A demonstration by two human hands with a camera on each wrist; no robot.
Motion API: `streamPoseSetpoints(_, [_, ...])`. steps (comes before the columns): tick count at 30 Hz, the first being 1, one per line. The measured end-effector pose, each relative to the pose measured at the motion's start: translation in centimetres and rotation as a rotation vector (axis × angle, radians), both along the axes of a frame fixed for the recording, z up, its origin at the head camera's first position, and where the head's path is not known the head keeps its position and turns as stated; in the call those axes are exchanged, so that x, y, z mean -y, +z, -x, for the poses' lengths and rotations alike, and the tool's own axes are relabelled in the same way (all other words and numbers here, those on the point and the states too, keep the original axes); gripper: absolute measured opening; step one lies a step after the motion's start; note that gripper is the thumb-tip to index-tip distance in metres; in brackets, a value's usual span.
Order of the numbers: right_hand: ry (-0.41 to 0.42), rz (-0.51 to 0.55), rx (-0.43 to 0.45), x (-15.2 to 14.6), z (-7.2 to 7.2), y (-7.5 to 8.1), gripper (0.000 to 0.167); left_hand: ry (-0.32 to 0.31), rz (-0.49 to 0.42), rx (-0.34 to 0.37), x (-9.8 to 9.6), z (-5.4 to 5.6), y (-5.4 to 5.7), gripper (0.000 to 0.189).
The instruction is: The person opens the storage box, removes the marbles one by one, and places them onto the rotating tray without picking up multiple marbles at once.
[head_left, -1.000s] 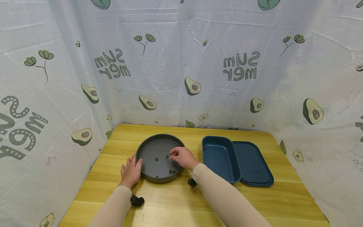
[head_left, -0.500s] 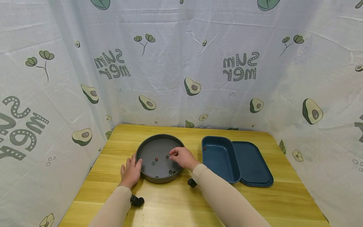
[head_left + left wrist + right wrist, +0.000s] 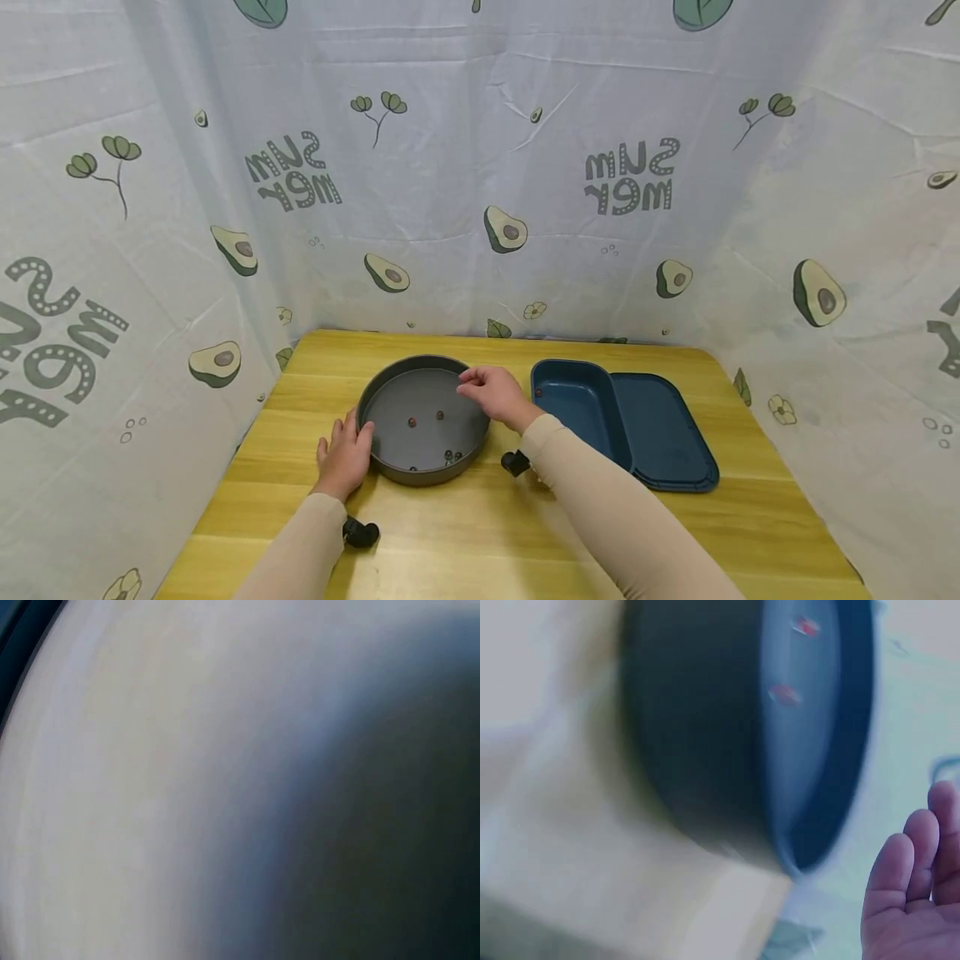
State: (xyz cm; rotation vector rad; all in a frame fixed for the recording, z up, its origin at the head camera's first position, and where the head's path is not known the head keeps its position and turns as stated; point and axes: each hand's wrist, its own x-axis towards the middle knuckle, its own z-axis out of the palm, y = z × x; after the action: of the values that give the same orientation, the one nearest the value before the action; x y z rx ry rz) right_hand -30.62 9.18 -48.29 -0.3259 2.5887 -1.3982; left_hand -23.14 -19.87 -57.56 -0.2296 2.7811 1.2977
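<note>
A round grey baking pan stands on the table, with several small marbles inside. Among them are a reddish marble and a brown marble; a few sit near the front wall. My left hand holds the pan's left rim, thumb over the edge and fingers outside. Above the right rim is my right hand, thumb and index fingertips close together; whether a marble is between them is hidden. Three fingers show loosely extended in the right wrist view. The left wrist view is mostly blurred.
Right of the pan stands a blue rectangular container with one reddish marble in its far left corner. Its blue lid lies flat beside it. A printed curtain hangs behind the wooden table.
My right hand has risen from the pan floor towards the right rim. A greenish marble seen mid-pan half a second ago no longer shows there. The left hand stays on the rim.
</note>
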Motion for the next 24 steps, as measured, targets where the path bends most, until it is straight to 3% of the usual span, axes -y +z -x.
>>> streamPoseSetpoints(6, [-0.143,0.028,-0.034,-3.1,1.7,2.7,0.032,0.019,-0.005,-0.039,-0.3,-0.3,0.5,0.072])
streamPoseSetpoints(11, [-0.229,0.067,-0.03,-6.6,2.9,3.5,0.036,0.011,-0.002,-0.029,-0.3,-0.3,0.6,0.072])
streamPoseSetpoints(18, [-0.269,-0.061,-0.006,-10.7,4.4,1.6,0.039,0.005,-0.001,-0.008,-0.2,-0.1,0.6,0.072])
streamPoseSetpoints(24, [-0.205,-0.177,0.019,-12.5,4.6,-0.5,0.036,0.01,0.008,0.01,-0.2,0.1,0.6,0.069])
